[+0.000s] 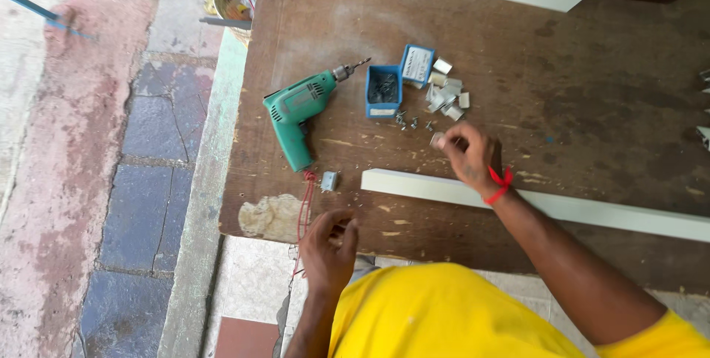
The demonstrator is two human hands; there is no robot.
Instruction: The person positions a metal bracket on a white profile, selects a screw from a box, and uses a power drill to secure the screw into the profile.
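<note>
Soft, even daylight, faint shadows, no glare; slight motion blur on both hands, mild wide-angle edge distortion

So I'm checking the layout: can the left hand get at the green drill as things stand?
Probably yes. The left hand hovers near the board's edge, and the green drill lies just beyond it with only a small metal piece and a red cord between, nothing blocking.

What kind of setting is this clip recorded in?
Likely an outdoor or open-sided carpentry work spot. A worn brown board serves as a bench beside stone paving. On it lie a green electric drill, a blue box of screws and small metal brackets.
</note>
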